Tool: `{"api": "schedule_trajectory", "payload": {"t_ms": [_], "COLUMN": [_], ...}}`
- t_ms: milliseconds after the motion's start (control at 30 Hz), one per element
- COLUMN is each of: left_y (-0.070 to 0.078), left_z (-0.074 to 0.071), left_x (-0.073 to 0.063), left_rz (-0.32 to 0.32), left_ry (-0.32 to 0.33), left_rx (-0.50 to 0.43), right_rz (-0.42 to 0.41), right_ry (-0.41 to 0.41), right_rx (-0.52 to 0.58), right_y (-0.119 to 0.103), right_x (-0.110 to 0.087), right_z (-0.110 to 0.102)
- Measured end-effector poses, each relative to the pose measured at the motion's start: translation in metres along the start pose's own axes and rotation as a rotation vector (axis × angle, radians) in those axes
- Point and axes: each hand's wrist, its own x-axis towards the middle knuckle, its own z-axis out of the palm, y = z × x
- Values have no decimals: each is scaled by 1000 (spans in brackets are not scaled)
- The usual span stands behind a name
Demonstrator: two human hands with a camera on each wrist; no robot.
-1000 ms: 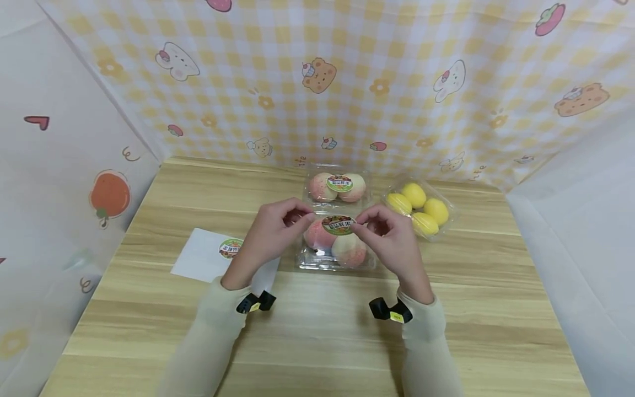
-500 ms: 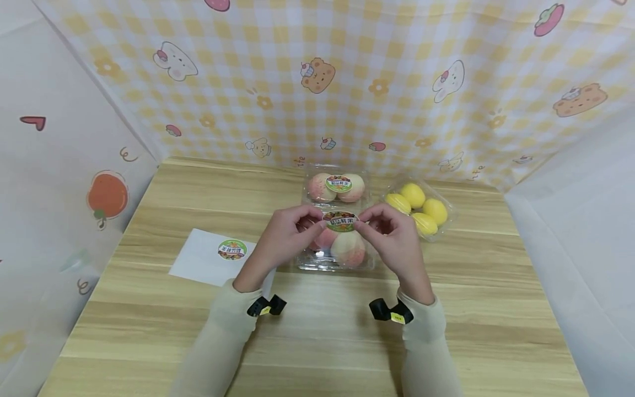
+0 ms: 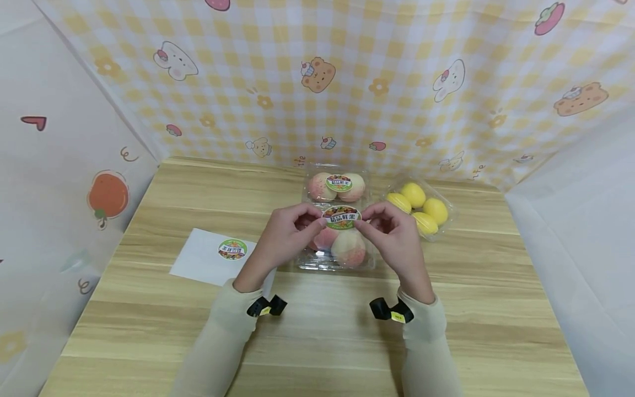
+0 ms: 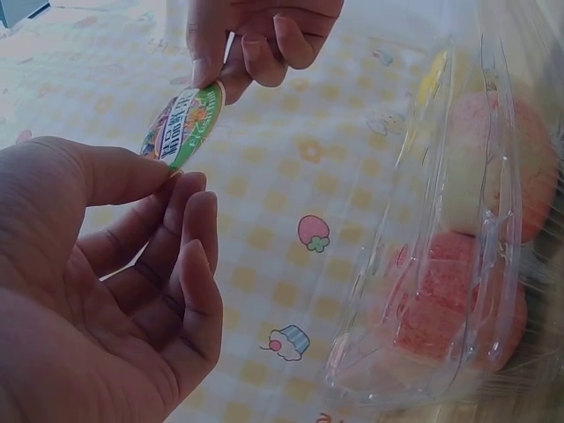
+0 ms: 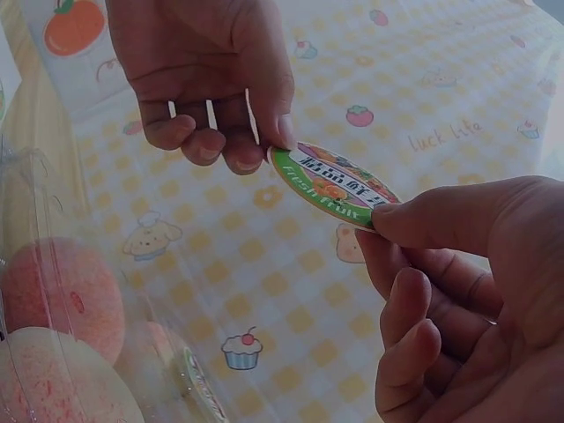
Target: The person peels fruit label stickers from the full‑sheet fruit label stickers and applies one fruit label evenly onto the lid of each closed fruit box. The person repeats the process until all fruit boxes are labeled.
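Note:
An oval "Fresh Fruit" sticker [image 3: 342, 218] is stretched flat between both hands, above a clear plastic box [image 3: 336, 266] of peaches [image 3: 349, 248]. My left hand [image 3: 292, 232] pinches its left end between thumb and forefinger. At the opposite end my right hand [image 3: 392, 237] pinches it the same way. In the left wrist view the sticker [image 4: 185, 128] is seen at a slant, with the box of peaches [image 4: 449, 291] apart from it on the right. The right wrist view shows the sticker's printed face [image 5: 330, 185], green along the lower edge.
Behind stands another clear box of peaches [image 3: 322, 187] bearing an oval sticker [image 3: 339, 183]. A clear box of lemons [image 3: 435, 212] lies to the right. On the left, a white backing sheet [image 3: 198, 256] carries one sticker [image 3: 232, 249]. A patterned cloth [image 3: 278, 71] hangs behind the table [image 3: 327, 342].
My left hand has moved right and taken hold of the sticker's left end, which my right hand alone pinched earlier. The sticker has since risen slightly and tilted to face the head camera.

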Motion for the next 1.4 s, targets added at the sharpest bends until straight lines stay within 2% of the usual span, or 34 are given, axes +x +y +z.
{"api": "schedule_trajectory", "payload": {"t_ms": [167,733,1167,1400], "left_y": [0,-2,-6,-8], "left_z": [1,6,8,10], "left_x": [0,1,4,4], "left_rz": [-1,-14,-72,-98], "left_ry": [17,21,-13,-8], "left_rx": [-7,5,70,100], "right_rz": [14,42,82,125], "right_ry": [-5,11,-31,-64], "right_rx": [13,-165,-227,-245], "right_y": [0,4,10,14], "right_x": [1,3,7,9], "right_z": [0,1,-1,0]}}
